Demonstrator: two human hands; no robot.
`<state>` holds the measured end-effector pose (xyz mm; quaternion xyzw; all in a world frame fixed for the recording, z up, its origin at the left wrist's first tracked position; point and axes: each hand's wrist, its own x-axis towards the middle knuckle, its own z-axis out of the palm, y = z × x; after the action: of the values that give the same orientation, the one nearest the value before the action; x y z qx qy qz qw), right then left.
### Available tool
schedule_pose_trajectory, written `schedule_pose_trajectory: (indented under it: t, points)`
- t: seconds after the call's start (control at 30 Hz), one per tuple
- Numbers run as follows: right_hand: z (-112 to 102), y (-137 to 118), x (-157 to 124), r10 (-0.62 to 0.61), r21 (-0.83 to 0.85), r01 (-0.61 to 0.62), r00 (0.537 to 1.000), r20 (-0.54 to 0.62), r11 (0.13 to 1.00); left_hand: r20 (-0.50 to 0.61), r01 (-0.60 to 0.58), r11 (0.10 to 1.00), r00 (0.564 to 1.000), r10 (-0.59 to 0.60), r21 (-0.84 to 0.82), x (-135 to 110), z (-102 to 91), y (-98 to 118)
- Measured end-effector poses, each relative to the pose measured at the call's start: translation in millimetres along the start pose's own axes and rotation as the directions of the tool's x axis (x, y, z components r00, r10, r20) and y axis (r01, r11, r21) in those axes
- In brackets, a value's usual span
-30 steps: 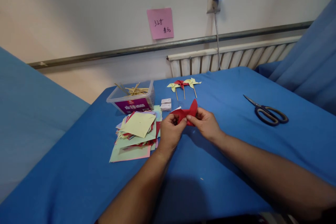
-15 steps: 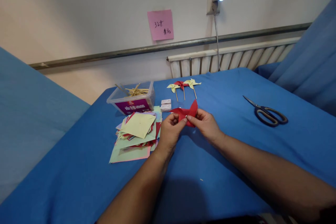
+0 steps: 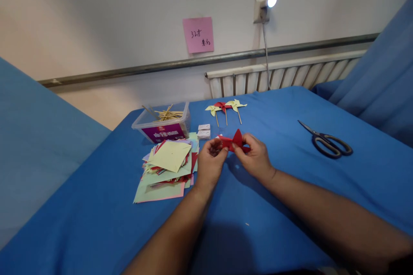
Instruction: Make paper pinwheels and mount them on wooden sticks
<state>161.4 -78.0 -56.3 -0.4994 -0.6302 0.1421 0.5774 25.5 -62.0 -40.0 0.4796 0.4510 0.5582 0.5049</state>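
A folded red paper pinwheel is held between both hands above the blue cloth. My left hand pinches its left side with thumb and fingers. On the other side my right hand grips it, the thumb pressed near the middle. The fingers hide part of the paper. Just beyond my left hand are two small white boxes. Behind the hands lie finished pinwheels on sticks: a red one between two pale yellow ones, one of them the right-hand pinwheel.
Left of my hands is a pile of coloured paper squares. Behind it stands a clear plastic box of wooden sticks. Dark-handled scissors lie at the right. A radiator and wall rail border the table's back.
The red pinwheel has been turned and tilted in my fingers, so its raised blade sits lower and its centre no longer faces me. Both hands still hold it.
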Motion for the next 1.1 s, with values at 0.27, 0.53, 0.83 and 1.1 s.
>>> schedule_pose_trajectory:
  t: [0.27, 0.53, 0.83, 1.1]
  points:
    - [-23, -1, 15, -0.602, -0.446, 0.581, 0.790, 0.111, 0.681, 0.178, 0.190, 0.956, 0.972, -0.152, -0.222, -16, 6.2, 12]
    - [-23, -4, 15, -0.649, -0.520, 0.599, 0.753, 0.107, 0.609, 0.243, 0.216, 0.936, 0.959, -0.149, -0.278, -21, 6.5, 24]
    - [-19, -5, 14, -0.591, -0.544, 0.550, 0.798, 0.119, 0.634, 0.190, 0.117, 0.950, 0.980, -0.063, -0.291, -25, 12.9, 14]
    - [-11, -12, 6, -0.510, -0.490, 0.546, 0.832, 0.220, 0.679, 0.092, 0.076, 0.936, 0.995, -0.047, -0.342, -16, 10.8, 12]
